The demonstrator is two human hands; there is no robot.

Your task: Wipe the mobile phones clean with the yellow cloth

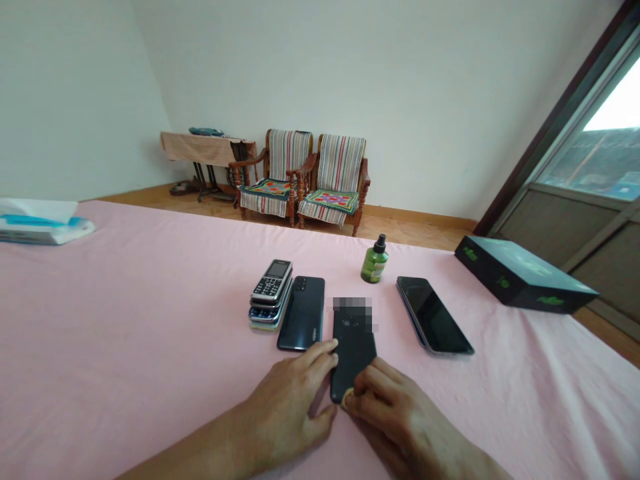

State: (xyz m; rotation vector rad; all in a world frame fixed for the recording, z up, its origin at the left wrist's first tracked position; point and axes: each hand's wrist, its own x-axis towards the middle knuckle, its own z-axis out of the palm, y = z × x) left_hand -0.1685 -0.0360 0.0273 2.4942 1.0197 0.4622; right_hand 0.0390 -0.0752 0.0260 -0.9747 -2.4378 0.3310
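Note:
A black smartphone (353,350) lies flat on the pink cloth in front of me, its far end blurred out. My left hand (295,390) grips its left edge, fingertips on the side and thumb by the near corner. At the phone's near end, my right hand (393,407) is closed on a small yellowish pad (347,398), mostly hidden by the fingers and pressed against the phone. Just left lies a dark blue OPPO smartphone (303,313), back up. Beside that is a stack of keypad phones (271,293).
Behind the black phone stands a green spray bottle (375,261). To the right lie stacked smartphones (434,317) and a black box (525,273). A tissue pack (45,227) is at far left. Two wooden chairs (330,167) and a covered sewing table (205,150) stand by the wall.

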